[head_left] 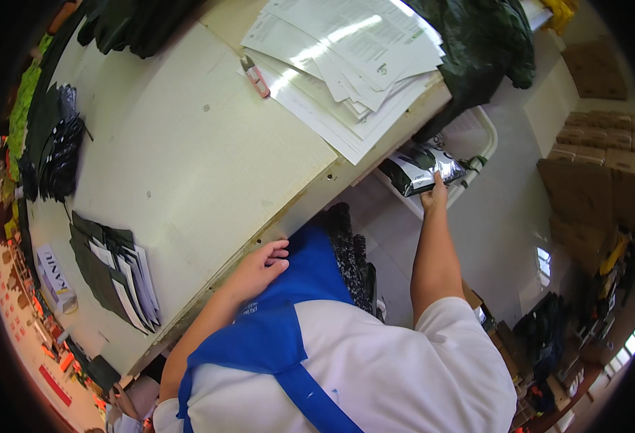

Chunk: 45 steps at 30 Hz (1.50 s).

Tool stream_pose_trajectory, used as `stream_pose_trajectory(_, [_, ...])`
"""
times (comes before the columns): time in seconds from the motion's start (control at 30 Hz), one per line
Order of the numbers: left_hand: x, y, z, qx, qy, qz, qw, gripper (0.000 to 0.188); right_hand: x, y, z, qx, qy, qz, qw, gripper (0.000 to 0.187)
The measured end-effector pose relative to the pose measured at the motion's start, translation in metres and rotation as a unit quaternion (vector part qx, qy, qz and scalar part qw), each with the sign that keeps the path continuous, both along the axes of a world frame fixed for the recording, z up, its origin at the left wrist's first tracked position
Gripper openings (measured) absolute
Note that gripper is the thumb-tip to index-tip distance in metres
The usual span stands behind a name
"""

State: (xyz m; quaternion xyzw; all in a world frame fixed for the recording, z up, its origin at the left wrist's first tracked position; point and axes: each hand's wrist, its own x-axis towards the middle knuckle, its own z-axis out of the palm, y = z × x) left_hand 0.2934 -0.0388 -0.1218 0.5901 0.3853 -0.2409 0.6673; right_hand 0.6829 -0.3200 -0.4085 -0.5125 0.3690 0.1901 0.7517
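Observation:
My right hand (435,196) reaches out to the right and grips the near edge of a shiny black-and-white plastic package (420,172). The package is held over a white plastic bin (488,137) beside the table, where other dark wrapped things partly show. My left hand (262,265) rests close to the table's front edge, in front of a blue apron (316,263). Its fingers are loosely bent and apart, with nothing in them.
On the pale table (180,144) lie a fanned stack of printed sheets (346,54) and pink-handled thread snips (256,78). Dark folded pieces with white cards (115,270) and black packages (57,144) lie at left. Brown cartons (584,187) stand at far right.

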Motion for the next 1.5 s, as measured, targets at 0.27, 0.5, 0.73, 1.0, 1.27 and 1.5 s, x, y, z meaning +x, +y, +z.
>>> stream_pose_trajectory(0.27, [-0.056, -0.017, -0.01, 0.031, -0.052, 0.084, 0.995, 0.046, 0.0, 0.058, 0.023, -0.321, 0.006, 0.188, 0.928, 0.069])
stream_pose_trajectory(0.5, [-0.217, 0.038, 0.017, 0.569, -0.009, 0.269, 0.777, 0.046, -0.156, 0.126, 0.197, -0.19, -0.34, 0.332, 0.859, 0.037])
stream_pose_trajectory(0.73, [-0.366, 0.075, 0.028, 0.62, 0.311, 0.271, 0.668, 0.092, -0.255, 0.28, 0.265, -0.143, -0.584, 0.534, 0.595, 0.033])
stream_pose_trajectory(1.0, [-0.365, 0.081, 0.007, 0.547, 0.309, 0.219, 0.747, 0.098, -0.241, 0.56, 0.326, -0.135, -0.518, 0.538, 0.651, 0.07])
stream_pose_trajectory(1.27, [-0.368, 0.088, 0.017, 0.5, 0.312, 0.228, 0.775, 0.097, -0.213, 0.734, 0.379, -0.17, -0.172, 0.396, 0.886, 0.076])
stream_pose_trajectory(1.5, [-0.335, 0.107, 0.054, 0.62, 0.209, 0.285, 0.701, 0.08, -0.157, 0.693, 0.315, 0.048, -0.184, 0.379, 0.906, 0.039])
